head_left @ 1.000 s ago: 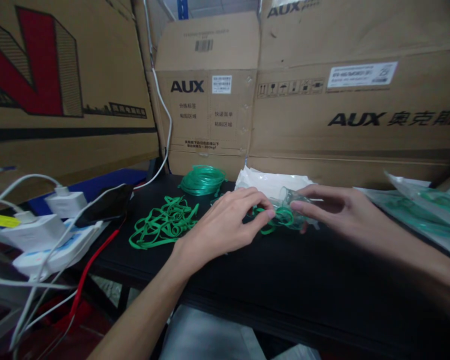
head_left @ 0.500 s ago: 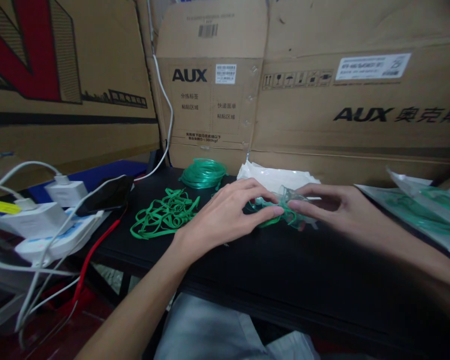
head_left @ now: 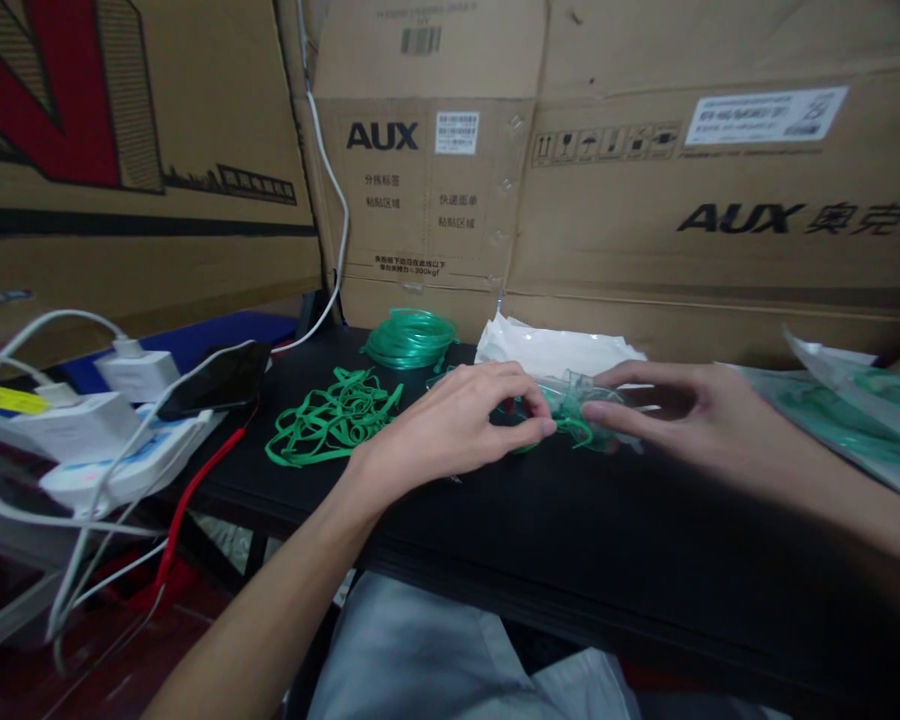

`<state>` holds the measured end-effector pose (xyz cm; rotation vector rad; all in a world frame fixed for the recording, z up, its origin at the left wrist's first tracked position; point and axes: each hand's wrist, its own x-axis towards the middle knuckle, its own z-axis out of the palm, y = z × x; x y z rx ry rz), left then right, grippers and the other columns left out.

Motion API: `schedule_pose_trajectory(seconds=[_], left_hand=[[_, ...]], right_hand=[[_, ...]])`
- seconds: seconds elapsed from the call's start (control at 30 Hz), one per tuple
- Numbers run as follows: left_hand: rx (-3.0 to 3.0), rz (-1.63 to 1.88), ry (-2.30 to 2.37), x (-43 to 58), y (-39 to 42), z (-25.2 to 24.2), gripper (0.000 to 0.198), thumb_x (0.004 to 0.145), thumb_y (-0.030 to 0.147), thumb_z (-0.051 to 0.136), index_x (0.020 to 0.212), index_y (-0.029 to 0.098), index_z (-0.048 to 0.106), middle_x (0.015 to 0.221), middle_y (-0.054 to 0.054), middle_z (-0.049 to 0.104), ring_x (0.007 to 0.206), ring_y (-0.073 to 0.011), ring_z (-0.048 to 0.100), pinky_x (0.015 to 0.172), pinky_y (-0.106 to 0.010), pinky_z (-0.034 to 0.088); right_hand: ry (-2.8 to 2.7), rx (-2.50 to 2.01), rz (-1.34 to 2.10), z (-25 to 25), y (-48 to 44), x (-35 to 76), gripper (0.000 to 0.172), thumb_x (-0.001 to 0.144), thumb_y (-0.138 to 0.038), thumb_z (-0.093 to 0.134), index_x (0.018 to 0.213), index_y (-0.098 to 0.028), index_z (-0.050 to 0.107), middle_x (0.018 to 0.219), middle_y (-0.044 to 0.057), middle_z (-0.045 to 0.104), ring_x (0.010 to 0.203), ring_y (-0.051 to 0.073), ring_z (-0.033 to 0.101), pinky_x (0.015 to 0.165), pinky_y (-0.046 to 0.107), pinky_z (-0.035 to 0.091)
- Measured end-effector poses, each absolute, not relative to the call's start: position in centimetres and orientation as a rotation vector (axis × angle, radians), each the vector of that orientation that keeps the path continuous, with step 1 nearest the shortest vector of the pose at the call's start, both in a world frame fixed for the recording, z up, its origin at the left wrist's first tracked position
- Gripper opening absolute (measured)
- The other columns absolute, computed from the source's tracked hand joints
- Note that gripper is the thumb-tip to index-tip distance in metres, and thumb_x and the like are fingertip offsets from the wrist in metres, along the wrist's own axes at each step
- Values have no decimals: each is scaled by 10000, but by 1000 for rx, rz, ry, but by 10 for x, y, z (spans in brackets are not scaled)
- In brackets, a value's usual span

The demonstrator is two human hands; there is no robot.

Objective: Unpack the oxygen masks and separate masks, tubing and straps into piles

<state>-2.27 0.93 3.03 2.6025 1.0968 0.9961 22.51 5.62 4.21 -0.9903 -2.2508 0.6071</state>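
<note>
On the black table (head_left: 570, 560) both my hands meet over a clear plastic mask with a green strap (head_left: 570, 410). My left hand (head_left: 457, 425) curls round the strap side, thumb and fingertips pinched on the green band. My right hand (head_left: 671, 415) grips the clear mask from the right, fingers closed on it. A loose pile of green elastic bands (head_left: 330, 425) lies left of my left hand. Behind it sits a coil of green tubing (head_left: 409, 340).
White plastic bags (head_left: 555, 350) lie behind the mask; packaged green items (head_left: 855, 420) are at the right. Big AUX cardboard boxes (head_left: 645, 200) wall the back. At the left are a power strip with white chargers (head_left: 90, 440), a dark phone (head_left: 214, 380) and red and white cables.
Both hands stay on the mask, with my fingers shifting slightly on the green strap. The view has tipped a little, so everything sits slightly lower and right.
</note>
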Motion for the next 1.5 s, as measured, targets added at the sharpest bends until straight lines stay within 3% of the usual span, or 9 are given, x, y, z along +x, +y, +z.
schedule_pose_trajectory(seconds=[0.13, 0.33, 0.57, 0.67, 1.1, 1.27, 1.4, 1.5], left_hand=[[2645, 911, 1142, -29, 11, 30, 84, 979, 239, 637, 945, 189, 695, 989, -5, 723, 963, -171, 652, 870, -277, 438], [2603, 891, 1340, -42, 14, 27, 112, 962, 217, 616, 895, 172, 695, 942, -17, 713, 908, -182, 649, 826, -293, 445], [2566, 1120, 1210, -25, 12, 25, 260, 1001, 402, 641, 1140, 193, 705, 1147, -49, 692, 1014, -182, 658, 919, -295, 482], [2608, 1059, 1178, -18, 10, 25, 246, 1012, 384, 627, 1095, 174, 722, 1107, -54, 690, 1046, -194, 652, 951, -307, 474], [2608, 1094, 1150, -22, 11, 23, 88, 999, 227, 620, 961, 179, 684, 979, -8, 681, 847, -143, 626, 818, -266, 466], [2534, 1291, 1215, -21, 9, 26, 168, 1007, 319, 635, 1089, 183, 689, 1063, -28, 665, 908, -143, 640, 837, -261, 472], [2577, 1202, 1143, -17, 7, 26, 215, 979, 389, 679, 986, 182, 737, 987, -20, 661, 884, -147, 635, 802, -263, 462], [2623, 1122, 1111, -16, 7, 25, 164, 966, 331, 702, 981, 178, 758, 956, -19, 654, 857, -148, 624, 779, -268, 453]], right_hand=[[-2215, -1088, 527, 47, 60, 230, 575, 724, -766, 750, 906, -222, 790, 824, 42, 751, 664, 222, 669, 580, 327, 509], [-2135, -1151, 486, 59, 59, 237, 628, 737, -802, 720, 874, -191, 767, 761, 60, 744, 649, 227, 674, 643, 342, 481], [-2242, -1037, 615, 50, 53, 227, 575, 761, -773, 725, 912, -222, 792, 824, 48, 756, 711, 242, 693, 634, 332, 514], [-2265, -966, 606, 46, 49, 222, 533, 773, -761, 724, 895, -248, 799, 830, 34, 751, 714, 230, 686, 642, 333, 538], [-2168, -973, 614, 61, 48, 231, 487, 742, -708, 789, 851, -233, 798, 868, 48, 764, 793, 249, 694, 705, 324, 541], [-2192, -978, 683, 57, 47, 231, 486, 758, -698, 784, 922, -241, 799, 917, 43, 762, 845, 254, 695, 746, 328, 546], [-2204, -973, 697, 52, 47, 228, 467, 750, -682, 802, 915, -246, 792, 921, 33, 762, 846, 247, 692, 759, 321, 544], [-2208, -959, 684, 51, 47, 227, 461, 742, -682, 807, 886, -244, 791, 902, 25, 759, 830, 236, 686, 744, 313, 536]])
